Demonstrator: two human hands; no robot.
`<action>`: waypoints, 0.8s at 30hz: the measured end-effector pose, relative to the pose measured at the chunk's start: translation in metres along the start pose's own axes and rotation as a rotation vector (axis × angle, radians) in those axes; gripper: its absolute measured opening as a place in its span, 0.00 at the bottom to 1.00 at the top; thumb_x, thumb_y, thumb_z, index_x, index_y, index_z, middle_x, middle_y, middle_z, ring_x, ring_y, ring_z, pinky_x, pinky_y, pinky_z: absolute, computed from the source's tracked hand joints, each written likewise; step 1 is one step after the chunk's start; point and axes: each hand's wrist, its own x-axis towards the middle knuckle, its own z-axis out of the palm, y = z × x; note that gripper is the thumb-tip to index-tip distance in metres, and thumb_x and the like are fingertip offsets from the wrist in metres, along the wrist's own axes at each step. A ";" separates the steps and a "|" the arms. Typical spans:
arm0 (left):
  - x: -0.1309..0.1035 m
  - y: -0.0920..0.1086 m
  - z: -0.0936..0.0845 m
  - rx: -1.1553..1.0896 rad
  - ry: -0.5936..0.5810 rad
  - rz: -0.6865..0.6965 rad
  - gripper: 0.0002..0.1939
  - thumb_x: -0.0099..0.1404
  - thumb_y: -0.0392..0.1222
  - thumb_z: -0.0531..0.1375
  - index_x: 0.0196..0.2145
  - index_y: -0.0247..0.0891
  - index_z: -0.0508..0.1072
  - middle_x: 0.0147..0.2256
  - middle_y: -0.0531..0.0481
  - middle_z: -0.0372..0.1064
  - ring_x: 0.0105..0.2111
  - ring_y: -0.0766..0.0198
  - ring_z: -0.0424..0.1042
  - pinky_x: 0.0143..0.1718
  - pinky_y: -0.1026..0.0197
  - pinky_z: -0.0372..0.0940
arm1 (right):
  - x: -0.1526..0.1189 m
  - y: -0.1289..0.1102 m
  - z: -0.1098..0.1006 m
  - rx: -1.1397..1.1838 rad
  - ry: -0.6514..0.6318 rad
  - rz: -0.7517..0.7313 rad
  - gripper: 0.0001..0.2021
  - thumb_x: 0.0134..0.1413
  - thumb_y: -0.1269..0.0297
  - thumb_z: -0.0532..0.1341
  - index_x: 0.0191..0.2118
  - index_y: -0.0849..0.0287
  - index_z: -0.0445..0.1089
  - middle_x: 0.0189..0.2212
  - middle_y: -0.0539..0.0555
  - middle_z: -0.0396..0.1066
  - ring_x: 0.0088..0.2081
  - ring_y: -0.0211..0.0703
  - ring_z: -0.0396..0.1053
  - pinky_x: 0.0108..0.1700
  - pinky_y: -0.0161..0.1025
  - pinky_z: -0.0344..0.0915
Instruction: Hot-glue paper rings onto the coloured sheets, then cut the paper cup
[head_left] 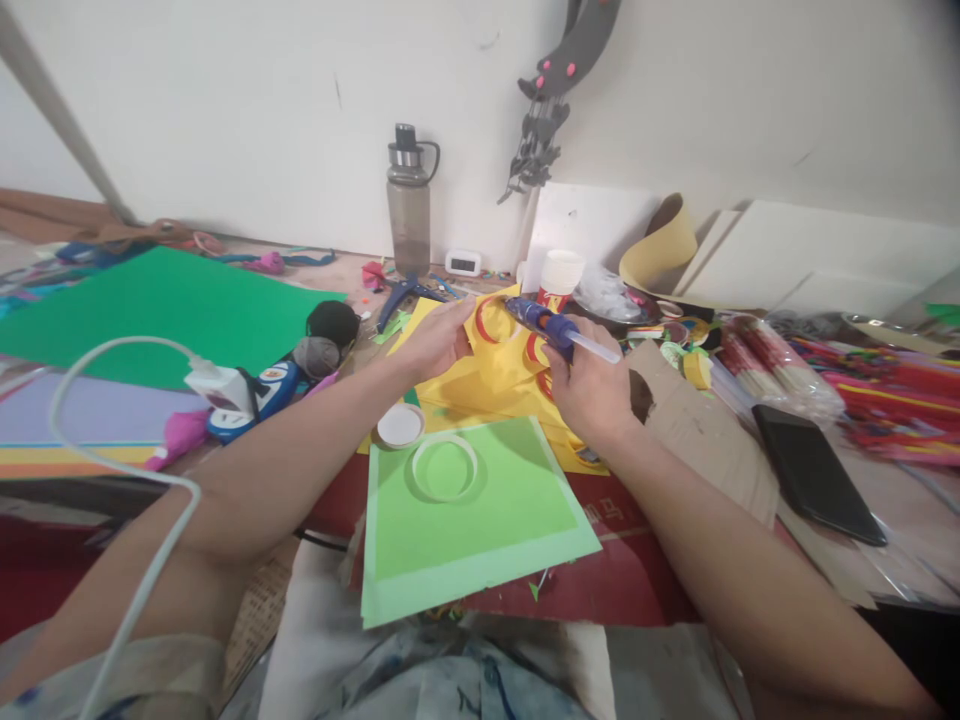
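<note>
The left hand [448,338] is gripping yellow paper [504,368] beside a red ring [479,322], the right hand [594,388] is clasping a blue glue gun [553,326], gluing seemingly underway, while a white ring [444,498] is lying loose on green paper [480,535].

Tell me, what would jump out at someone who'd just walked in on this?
Probably the light green sheets front and centre, with a white ring lying on top. Just beyond, the fingers of the right hand hold a blue glue gun near yellow paper. A large dark green sheet spreads out at the left.
</note>
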 end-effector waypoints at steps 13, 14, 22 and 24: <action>0.008 0.001 -0.004 -0.058 0.113 0.075 0.13 0.78 0.45 0.61 0.46 0.32 0.81 0.44 0.40 0.85 0.48 0.54 0.84 0.62 0.48 0.72 | 0.001 -0.010 -0.009 0.026 -0.119 0.081 0.15 0.67 0.61 0.56 0.52 0.59 0.73 0.44 0.70 0.78 0.48 0.69 0.74 0.53 0.65 0.69; 0.008 0.001 -0.004 -0.059 0.113 0.077 0.13 0.79 0.44 0.60 0.46 0.32 0.81 0.44 0.40 0.85 0.50 0.54 0.84 0.63 0.48 0.72 | 0.000 -0.010 -0.009 0.045 -0.124 0.093 0.15 0.67 0.60 0.56 0.52 0.60 0.73 0.44 0.70 0.78 0.48 0.69 0.74 0.52 0.64 0.69; 0.005 -0.001 -0.001 -0.087 0.050 0.045 0.19 0.81 0.47 0.55 0.46 0.33 0.82 0.45 0.39 0.85 0.48 0.52 0.85 0.61 0.47 0.74 | 0.001 -0.017 -0.011 0.292 -0.196 0.215 0.18 0.63 0.55 0.59 0.52 0.60 0.72 0.42 0.67 0.80 0.44 0.64 0.78 0.46 0.55 0.73; 0.005 -0.001 0.001 -0.101 0.057 0.020 0.20 0.81 0.48 0.55 0.48 0.32 0.82 0.46 0.38 0.85 0.48 0.51 0.85 0.61 0.46 0.74 | 0.001 -0.018 -0.009 0.345 -0.180 0.211 0.19 0.62 0.54 0.59 0.53 0.60 0.72 0.42 0.67 0.81 0.44 0.64 0.78 0.47 0.55 0.73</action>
